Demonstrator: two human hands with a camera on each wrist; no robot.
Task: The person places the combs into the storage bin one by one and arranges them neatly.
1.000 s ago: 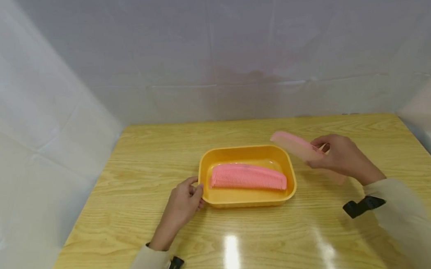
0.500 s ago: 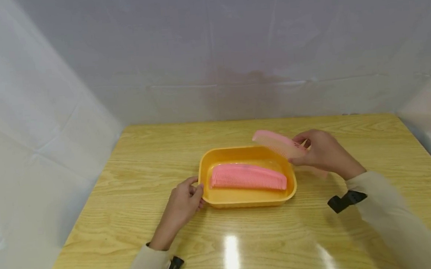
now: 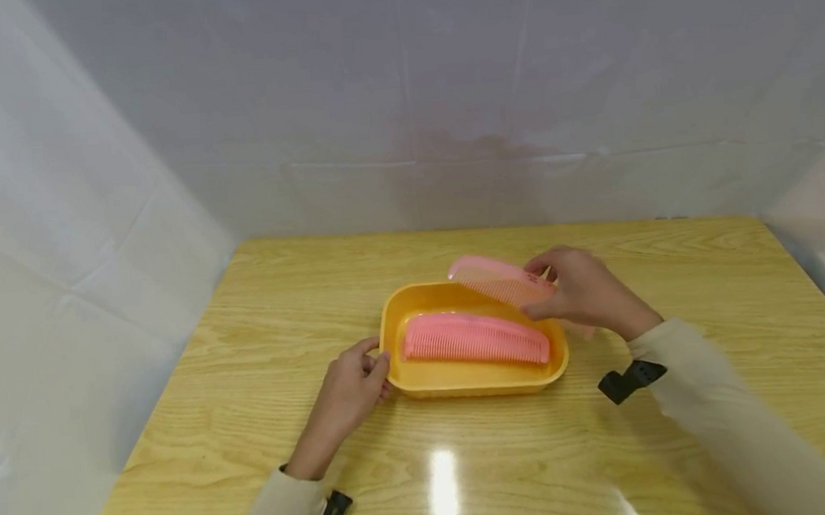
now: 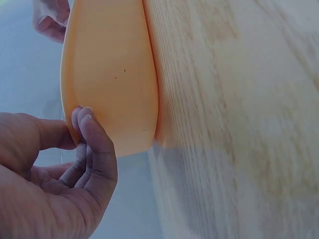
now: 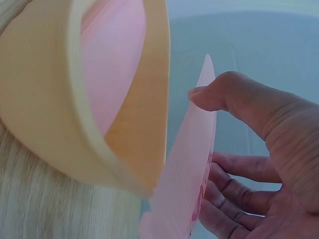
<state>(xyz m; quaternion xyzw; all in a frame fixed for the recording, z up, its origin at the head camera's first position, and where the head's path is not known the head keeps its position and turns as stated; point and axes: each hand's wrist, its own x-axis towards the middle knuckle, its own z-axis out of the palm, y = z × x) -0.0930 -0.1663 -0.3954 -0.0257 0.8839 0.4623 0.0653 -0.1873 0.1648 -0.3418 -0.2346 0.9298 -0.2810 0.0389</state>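
A yellow-orange plastic basin stands on the wooden table. Inside it lies a deep pink comb, teeth toward the person. My left hand pinches the basin's left rim; in the left wrist view the thumb and fingers meet over that rim. With my right hand I hold a paler pink comb between thumb and fingers, above the basin's back right part. Dark red print shows on this comb in the right wrist view, where its body hangs beside the rim.
The wooden table reaches back to a pale hanging sheet, and more sheeting closes off the left side. Black straps with small mounts sit on both wrists over light sleeves.
My right hand has carried the pale pink comb leftward, from beside the basin's right end to over it. The left hand, the basin and the comb inside have stayed put.
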